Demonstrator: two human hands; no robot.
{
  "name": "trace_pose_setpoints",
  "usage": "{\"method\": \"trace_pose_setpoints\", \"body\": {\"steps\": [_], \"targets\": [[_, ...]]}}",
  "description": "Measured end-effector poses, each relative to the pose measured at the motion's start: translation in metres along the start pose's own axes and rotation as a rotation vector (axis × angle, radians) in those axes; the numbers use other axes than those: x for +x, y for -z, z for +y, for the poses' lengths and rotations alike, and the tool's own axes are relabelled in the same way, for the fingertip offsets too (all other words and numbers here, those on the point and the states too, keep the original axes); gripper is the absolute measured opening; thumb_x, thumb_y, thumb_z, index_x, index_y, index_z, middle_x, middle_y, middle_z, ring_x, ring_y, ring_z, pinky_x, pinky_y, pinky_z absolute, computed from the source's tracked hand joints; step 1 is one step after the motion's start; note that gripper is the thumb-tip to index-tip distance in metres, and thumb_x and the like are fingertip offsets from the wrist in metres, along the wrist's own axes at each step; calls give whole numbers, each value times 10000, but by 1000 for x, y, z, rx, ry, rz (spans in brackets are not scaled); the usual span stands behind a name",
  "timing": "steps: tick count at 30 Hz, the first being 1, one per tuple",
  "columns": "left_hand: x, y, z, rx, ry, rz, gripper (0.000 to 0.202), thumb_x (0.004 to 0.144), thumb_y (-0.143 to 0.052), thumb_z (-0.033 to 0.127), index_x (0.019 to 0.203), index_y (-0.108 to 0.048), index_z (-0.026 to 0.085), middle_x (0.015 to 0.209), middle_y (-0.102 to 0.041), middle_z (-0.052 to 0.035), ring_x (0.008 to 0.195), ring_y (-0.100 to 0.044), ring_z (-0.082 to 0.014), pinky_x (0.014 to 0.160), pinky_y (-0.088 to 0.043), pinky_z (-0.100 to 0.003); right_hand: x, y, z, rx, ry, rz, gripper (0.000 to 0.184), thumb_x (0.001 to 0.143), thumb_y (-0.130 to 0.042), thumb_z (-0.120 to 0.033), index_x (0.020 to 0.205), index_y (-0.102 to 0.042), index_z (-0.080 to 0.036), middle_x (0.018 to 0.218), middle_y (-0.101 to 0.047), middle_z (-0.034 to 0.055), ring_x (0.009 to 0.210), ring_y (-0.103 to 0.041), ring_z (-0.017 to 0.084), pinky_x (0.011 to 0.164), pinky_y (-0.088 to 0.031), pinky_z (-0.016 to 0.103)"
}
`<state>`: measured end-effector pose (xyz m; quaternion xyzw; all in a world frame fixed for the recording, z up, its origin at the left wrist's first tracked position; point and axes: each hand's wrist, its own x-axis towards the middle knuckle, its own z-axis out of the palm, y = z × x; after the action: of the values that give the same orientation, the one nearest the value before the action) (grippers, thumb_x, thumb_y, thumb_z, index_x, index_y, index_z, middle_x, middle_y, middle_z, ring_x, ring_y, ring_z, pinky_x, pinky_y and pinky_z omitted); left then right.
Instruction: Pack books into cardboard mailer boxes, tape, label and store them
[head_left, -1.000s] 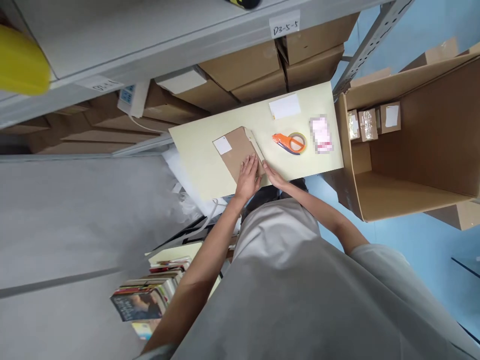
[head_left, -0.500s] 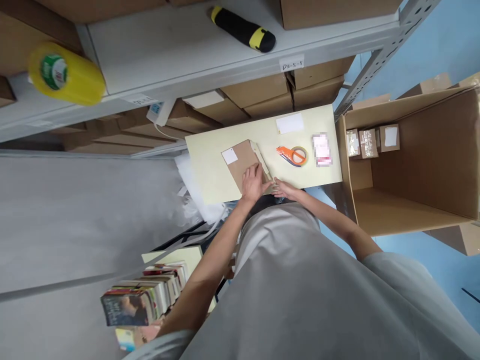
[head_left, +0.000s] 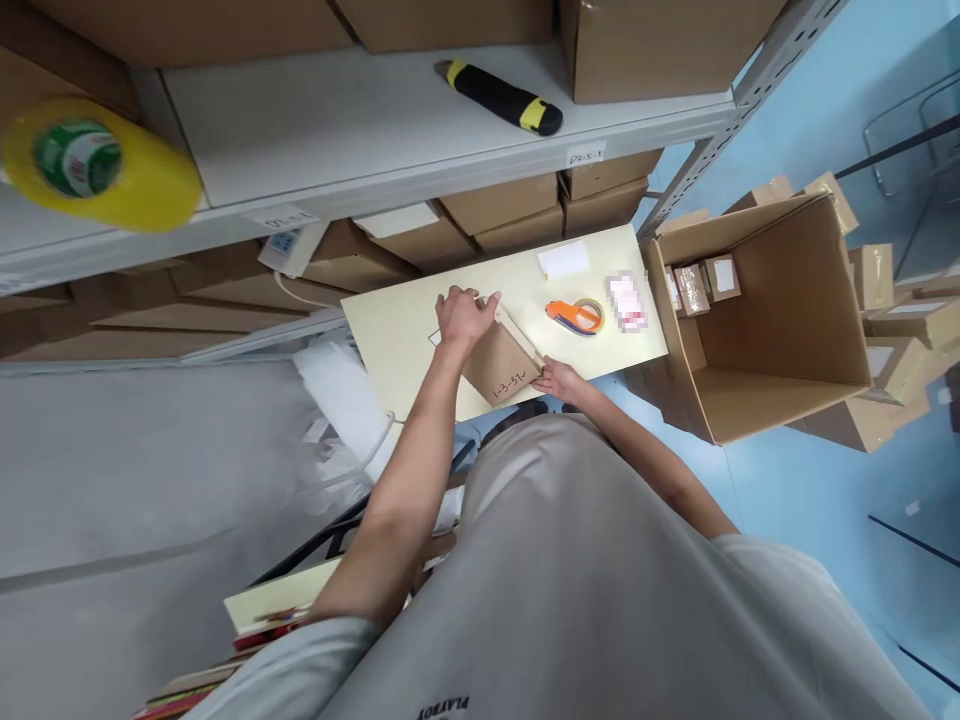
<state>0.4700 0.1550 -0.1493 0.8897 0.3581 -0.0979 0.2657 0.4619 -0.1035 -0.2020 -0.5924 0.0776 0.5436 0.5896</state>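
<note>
A small flat cardboard box (head_left: 499, 365) lies on the pale tabletop (head_left: 397, 370), handwriting showing on its near part. Along its right side a pale flap or edge stands out. My left hand (head_left: 463, 320) is closed over the box's far end and covers most of the white label there. At the near right corner my right hand (head_left: 559, 381) grips the box, its fingertips partly hidden by the edge. To the right of the box rests an orange tape dispenser (head_left: 576, 316) with a roll of tape in it.
A white paper slip (head_left: 564, 260) and a blurred-out pink-white item (head_left: 627, 302) lie on the table. A large open carton (head_left: 780, 330) holding small boxes stands to the right. The shelf (head_left: 337, 130) above carries a black-yellow cutter (head_left: 502, 97) and a yellow tape roll (head_left: 97, 165).
My left hand has slid from the middle of the box to its far end, uncovering the handwriting. My right hand stays at the near right corner. The camera view has shifted.
</note>
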Motion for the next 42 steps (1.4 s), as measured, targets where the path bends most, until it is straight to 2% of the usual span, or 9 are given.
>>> {"method": "trace_pose_setpoints", "body": {"steps": [3,6,9,13,19,23,27,35,42], "targets": [[-34,17,-34,-96,-30,65,564,1074,-546,619,1207,-847,160,1304,-705,-227,1249,-705,-430,1246,-513,-587,-20,-4,3,-56,-15,136,679,1073,-524,-711,1475,-709,-196,1480,-788,167,1337,-791,345,1244,-594,564],[-73,22,-69,-127,-18,54,476,1082,-534,504,1251,-846,187,1190,-728,-187,1161,-719,-400,1181,-554,-557,-39,-5,-2,-272,180,304,742,1068,-455,-716,1546,-683,-197,1585,-737,135,1512,-676,362,1296,-533,552],[-110,8,-93,-144,28,-11,408,1054,-561,415,1233,-850,191,1152,-762,-184,1113,-740,-406,1109,-585,-545,-47,-8,-8,-510,303,446,775,1064,-437,-723,1614,-639,-215,1633,-708,140,1598,-594,371,1330,-475,534],[-137,-18,-107,-199,103,-76,353,1021,-623,430,1172,-843,198,1216,-808,-191,1172,-758,-410,1097,-591,-519,-42,-15,-14,-677,254,574,637,1109,-427,-615,1523,-656,-190,1484,-789,178,1391,-737,363,1251,-526,511],[-125,-43,-102,-341,176,-170,652,974,-670,767,1187,-794,163,1262,-817,-265,1273,-738,-518,1084,-578,-572,-31,-13,-21,-712,213,438,614,1147,-399,-645,1406,-723,-192,1452,-809,136,1415,-709,321,1272,-501,445],[-112,-51,-109,-441,180,-208,544,1011,-620,725,973,-772,205,1107,-846,-220,1189,-764,-469,977,-592,-486,-31,-6,-18,-664,247,349,780,1112,-413,-776,1322,-805,-135,1420,-822,164,1463,-685,342,1311,-475,455],[-110,-47,-122,-557,151,-263,494,1050,-601,628,850,-735,197,1009,-844,-165,1049,-778,-359,911,-582,-396,-32,2,-18,-584,238,319,751,1095,-477,-774,1280,-846,-147,1401,-838,141,1446,-698,338,1320,-481,499],[-117,-40,-119,-972,175,-349,530,993,-747,560,1299,-788,130,1344,-840,-172,1220,-789,-323,990,-652,-390,-39,1,-24,-381,165,264,639,1078,-609,-687,1310,-837,-137,1360,-859,141,1362,-753,297,1283,-528,496],[-116,-39,-142,-1014,32,-110,664,879,-801,327,1519,-735,163,1569,-754,-117,1460,-711,-312,1251,-584,-457,-50,-13,-27,-470,378,177,675,961,-748,-603,1514,-746,-216,1597,-745,91,1507,-656,288,1297,-521,448]]}}
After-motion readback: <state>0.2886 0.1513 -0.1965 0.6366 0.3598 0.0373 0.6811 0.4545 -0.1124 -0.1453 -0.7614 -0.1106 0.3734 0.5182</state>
